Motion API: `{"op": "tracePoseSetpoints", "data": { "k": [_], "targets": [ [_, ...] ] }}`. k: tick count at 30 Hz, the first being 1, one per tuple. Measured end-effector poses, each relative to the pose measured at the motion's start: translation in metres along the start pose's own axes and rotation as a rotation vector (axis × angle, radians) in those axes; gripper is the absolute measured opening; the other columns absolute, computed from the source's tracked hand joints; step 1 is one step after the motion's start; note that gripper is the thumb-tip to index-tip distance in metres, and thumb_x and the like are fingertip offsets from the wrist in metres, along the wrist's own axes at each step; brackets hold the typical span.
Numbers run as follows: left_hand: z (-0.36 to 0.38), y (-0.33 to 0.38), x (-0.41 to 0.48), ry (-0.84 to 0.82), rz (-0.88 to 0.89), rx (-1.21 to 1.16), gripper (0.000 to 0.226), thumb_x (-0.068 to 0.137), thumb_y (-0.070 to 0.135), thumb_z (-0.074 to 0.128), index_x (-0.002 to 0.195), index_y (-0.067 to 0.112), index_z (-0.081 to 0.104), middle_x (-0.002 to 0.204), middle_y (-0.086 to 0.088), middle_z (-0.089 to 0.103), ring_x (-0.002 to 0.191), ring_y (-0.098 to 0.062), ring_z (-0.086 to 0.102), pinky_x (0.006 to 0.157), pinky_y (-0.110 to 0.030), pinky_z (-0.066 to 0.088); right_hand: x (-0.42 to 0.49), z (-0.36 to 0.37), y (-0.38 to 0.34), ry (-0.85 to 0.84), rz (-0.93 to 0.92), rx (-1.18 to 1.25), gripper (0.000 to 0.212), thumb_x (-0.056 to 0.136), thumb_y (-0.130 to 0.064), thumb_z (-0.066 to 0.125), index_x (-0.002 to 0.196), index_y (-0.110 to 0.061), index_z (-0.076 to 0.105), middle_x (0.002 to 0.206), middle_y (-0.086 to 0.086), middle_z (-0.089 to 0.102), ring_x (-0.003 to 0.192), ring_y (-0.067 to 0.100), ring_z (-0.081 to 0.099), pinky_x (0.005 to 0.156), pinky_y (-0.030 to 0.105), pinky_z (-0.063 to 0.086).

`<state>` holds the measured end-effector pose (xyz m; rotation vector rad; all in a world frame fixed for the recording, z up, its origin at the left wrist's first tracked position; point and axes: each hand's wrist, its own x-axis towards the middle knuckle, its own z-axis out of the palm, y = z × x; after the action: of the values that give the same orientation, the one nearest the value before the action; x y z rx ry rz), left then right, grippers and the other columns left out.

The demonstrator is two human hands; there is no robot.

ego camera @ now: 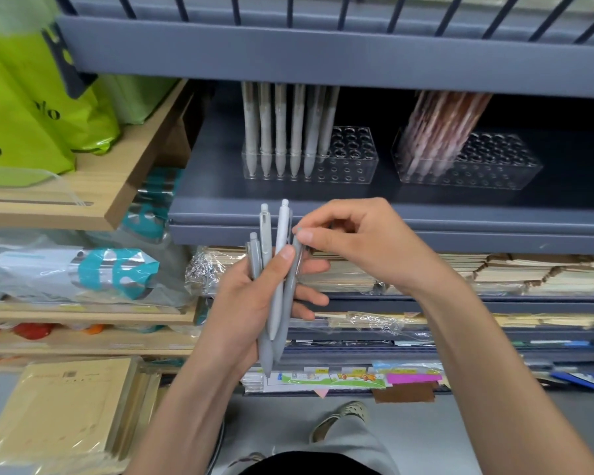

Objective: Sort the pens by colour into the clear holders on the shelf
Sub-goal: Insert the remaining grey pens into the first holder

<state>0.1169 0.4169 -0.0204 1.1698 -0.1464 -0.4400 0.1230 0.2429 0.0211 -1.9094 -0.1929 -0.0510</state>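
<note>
Left hand [240,303] round grey pens [282,234], perhaps four

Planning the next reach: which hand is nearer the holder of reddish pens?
Right. The right hand is below-left of the reddish-pen holder; the left hand, gripping the grey pens, is lower and farther left.

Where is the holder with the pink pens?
In the head view, the clear holder with pink pens stands upper right on the grey shelf, right of the holder with grey pens.
</note>
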Motion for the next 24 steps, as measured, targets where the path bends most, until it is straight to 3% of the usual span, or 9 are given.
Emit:
{"op": "tracePoseSetpoints", "data": {
  "k": [3,4,9,13,17,21,24],
  "targets": [
    [0.001,0.0,0.001,-0.024,-0.015,-0.003,0.028,0.094,0.039,0.055,0.099,0.023,0.077,0.103,-0.015,0.076,0.07,-0.03,0.075,0.056,-0.029,0.059,-0.003,-0.005,0.001,0.007,-0.003,0.116,0.007,0.087,-0.011,0.071,0.091,-0.006,0.073,0.073,-0.007,0.071,0.06,0.004,0.061,0.056,0.017,0.051],
    [0.0,0.0,0.001,-0.029,-0.023,-0.002,0.029,0.095,0.039,0.054,0.1,0.022,0.077,0.104,-0.015,0.076,0.07,-0.031,0.075,0.057,-0.029,0.059,-0.003,-0.006,0.0,0.027,0.001,0.132,0.007,0.088,-0.012,0.07,0.09,-0.006,0.072,0.071,-0.009,0.068,0.057,0.003,0.057,0.051,0.014,0.045],
    [-0.002,-0.005,-0.001,-0.05,-0.041,0.02,0.029,0.097,0.037,0.052,0.099,0.017,0.074,0.1,-0.017,0.076,0.054,-0.026,0.068,0.049,-0.029,0.055,-0.003,-0.014,0.001,0.128,0.024,0.171,0.009,0.093,-0.01,0.063,0.087,-0.006,0.068,0.076,0.004,0.067,0.061,0.015,0.056,0.052,0.025,0.048],
    [0.001,-0.009,-0.001,-0.01,-0.045,-0.006,0.027,0.094,0.036,0.057,0.096,0.013,0.071,0.09,-0.02,0.074,0.046,-0.022,0.059,0.044,-0.029,0.049,-0.011,-0.008,0.003,-0.011,0.062,0.125,0.006,0.088,-0.017,0.07,0.088,-0.012,0.073,0.073,-0.008,0.069,0.062,0.001,0.056,0.059,0.015,0.046],
    [0.004,-0.008,0.001,0.002,-0.038,-0.026,0.03,0.092,0.037,0.056,0.097,0.014,0.076,0.091,-0.022,0.075,0.052,-0.026,0.067,0.049,-0.03,0.055,-0.015,-0.003,0.004,-0.058,0.082,0.065,0.012,0.08,-0.019,0.077,0.088,-0.01,0.074,0.085,0.02,0.067,0.073,0.017,0.052,0.074,0.036,0.046],
    [0.003,-0.012,0.004,0.05,-0.081,-0.039,0.034,0.1,0.031,0.05,0.106,0.004,0.07,0.096,-0.021,0.076,0.075,-0.034,0.075,0.063,-0.03,0.061,-0.016,-0.006,-0.001,0.04,0.03,0.06,0.011,0.088,-0.015,0.07,0.094,-0.006,0.069,0.088,0.002,0.067,0.078,0.01,0.058,0.075,0.026,0.05],
    [0.001,-0.013,0.004,0.049,-0.097,-0.027,0.037,0.102,0.033,0.047,0.108,0.0,0.064,0.101,-0.018,0.076,0.072,-0.031,0.076,0.06,-0.03,0.061,-0.01,-0.013,-0.006,0.212,-0.002,0.22,0.013,0.1,-0.016,0.052,0.098,-0.003,0.054,0.092,0.011,0.073,0.069,0.016,0.059,0.06,0.026,0.048]
  ]
}}
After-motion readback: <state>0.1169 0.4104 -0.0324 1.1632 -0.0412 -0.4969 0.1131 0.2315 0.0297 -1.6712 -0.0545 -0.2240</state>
